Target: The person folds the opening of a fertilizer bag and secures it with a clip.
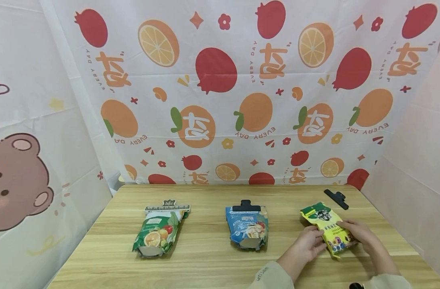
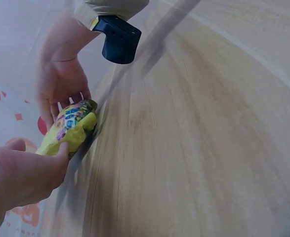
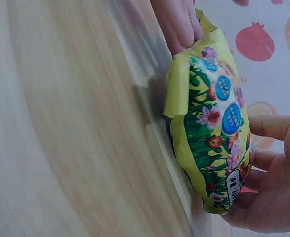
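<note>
A yellow and green bag (image 1: 333,228) printed with flowers lies tilted at the right of the table. My left hand (image 1: 307,245) holds its left side, with the thumb on the bag's edge in the left wrist view. From the other side, my right hand (image 1: 359,233) grips the bag with fingers along its edge. In the right wrist view, the bag's (image 3: 219,128) flowery lower end faces the camera, with a folded yellow flap at one side. Just behind the bag, a black bag clip (image 1: 336,199) lies loose on the table.
A blue bag (image 1: 246,226) with a black clip (image 1: 246,206) across its top lies mid-table. Farther left is a green bag (image 1: 158,233) with a patterned clip (image 1: 167,207) on it. A fruit-print cloth (image 1: 220,120) hangs behind the wooden table (image 1: 198,269).
</note>
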Tool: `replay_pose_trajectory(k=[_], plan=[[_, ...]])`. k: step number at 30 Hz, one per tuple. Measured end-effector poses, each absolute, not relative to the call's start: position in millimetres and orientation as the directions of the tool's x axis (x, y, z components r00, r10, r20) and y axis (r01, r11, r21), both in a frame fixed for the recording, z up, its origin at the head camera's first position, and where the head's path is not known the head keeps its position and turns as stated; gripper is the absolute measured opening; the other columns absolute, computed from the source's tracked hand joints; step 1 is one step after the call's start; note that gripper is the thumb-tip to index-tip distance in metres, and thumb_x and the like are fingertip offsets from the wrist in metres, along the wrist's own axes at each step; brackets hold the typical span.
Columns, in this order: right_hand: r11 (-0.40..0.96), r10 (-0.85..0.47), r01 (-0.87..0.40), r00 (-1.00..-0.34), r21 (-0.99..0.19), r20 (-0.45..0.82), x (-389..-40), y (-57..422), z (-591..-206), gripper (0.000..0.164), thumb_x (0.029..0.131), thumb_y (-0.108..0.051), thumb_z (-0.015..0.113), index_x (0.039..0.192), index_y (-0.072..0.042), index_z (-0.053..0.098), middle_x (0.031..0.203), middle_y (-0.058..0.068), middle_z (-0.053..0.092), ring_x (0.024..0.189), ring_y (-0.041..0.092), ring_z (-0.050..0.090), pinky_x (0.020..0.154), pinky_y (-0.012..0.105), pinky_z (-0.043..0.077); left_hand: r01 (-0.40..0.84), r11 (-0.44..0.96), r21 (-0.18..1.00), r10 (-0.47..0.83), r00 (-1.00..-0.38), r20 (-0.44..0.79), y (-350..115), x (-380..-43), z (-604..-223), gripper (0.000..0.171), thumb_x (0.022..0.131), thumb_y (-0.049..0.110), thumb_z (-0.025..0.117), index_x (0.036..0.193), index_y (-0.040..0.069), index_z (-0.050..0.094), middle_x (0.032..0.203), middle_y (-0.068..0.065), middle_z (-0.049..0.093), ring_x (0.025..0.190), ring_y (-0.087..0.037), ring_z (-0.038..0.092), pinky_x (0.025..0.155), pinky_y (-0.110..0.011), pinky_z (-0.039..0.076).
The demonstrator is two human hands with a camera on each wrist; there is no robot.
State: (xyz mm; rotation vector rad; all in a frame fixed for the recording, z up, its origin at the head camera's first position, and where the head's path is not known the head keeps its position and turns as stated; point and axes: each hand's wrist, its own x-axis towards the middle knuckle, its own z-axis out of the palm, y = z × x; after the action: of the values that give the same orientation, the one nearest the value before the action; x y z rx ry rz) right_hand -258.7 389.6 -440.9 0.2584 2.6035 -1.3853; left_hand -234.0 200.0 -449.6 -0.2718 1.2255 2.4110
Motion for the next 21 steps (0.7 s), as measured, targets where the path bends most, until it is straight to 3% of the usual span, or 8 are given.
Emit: replay_pose_trajectory(k=[5, 10, 16, 21], plan=[[0.496, 0.065, 0.233, -0.970, -0.836, -0.232, -256.8, 386.7, -439.3, 0.061, 0.095, -0.033, 0.048, 0.126, 0.018, 0.034, 0.097, 0.013, 0.055, 0.081, 0.018, 0.051, 0.069, 0.032, 0.042, -0.427, -0.501, 0.753, 0.251, -0.904, -0.345, 196.8, -235.0, -449.3, 0.055, 0.084, -0.005, 0.057, 0.134, -0.005, 0.036, 0.100, -0.022, 0.056, 0.098, -0.039, 0.054, 0.086, -0.051, 0.043], [0.460, 0.064, 0.228, -0.973, -0.858, -0.224, -254.0, 386.0, -438.4, 0.062, 0.096, -0.030, 0.047, 0.130, 0.018, 0.027, 0.111, 0.021, 0.051, 0.085, 0.016, 0.051, 0.071, 0.032, 0.043, -0.405, -0.476, 0.781, 0.253, -0.913, -0.319, 195.1, -235.4, -449.9, 0.038, 0.089, 0.003, 0.054, 0.127, 0.004, 0.049, 0.092, -0.014, 0.058, 0.088, -0.030, 0.057, 0.081, -0.049, 0.046], [0.439, 0.062, 0.224, -0.974, -0.870, -0.219, -250.3, 385.3, -436.5, 0.061, 0.097, -0.029, 0.043, 0.131, 0.019, 0.024, 0.117, 0.027, 0.044, 0.089, 0.017, 0.049, 0.074, 0.032, 0.043, -0.384, -0.452, 0.805, 0.244, -0.921, -0.303, 192.4, -238.3, -448.2, 0.034, 0.096, 0.019, 0.048, 0.127, 0.003, 0.050, 0.096, -0.012, 0.055, 0.088, -0.029, 0.055, 0.078, -0.049, 0.048], [0.421, 0.052, 0.222, -0.974, -0.880, -0.222, -248.6, 382.7, -434.3, 0.064, 0.098, -0.029, 0.041, 0.135, 0.018, 0.018, 0.127, 0.035, 0.032, 0.097, 0.022, 0.048, 0.078, 0.031, 0.042, -0.370, -0.422, 0.828, 0.232, -0.927, -0.296, 189.7, -239.7, -444.0, 0.033, 0.096, 0.020, 0.049, 0.123, 0.002, 0.054, 0.095, -0.011, 0.056, 0.087, -0.028, 0.055, 0.076, -0.048, 0.049]])
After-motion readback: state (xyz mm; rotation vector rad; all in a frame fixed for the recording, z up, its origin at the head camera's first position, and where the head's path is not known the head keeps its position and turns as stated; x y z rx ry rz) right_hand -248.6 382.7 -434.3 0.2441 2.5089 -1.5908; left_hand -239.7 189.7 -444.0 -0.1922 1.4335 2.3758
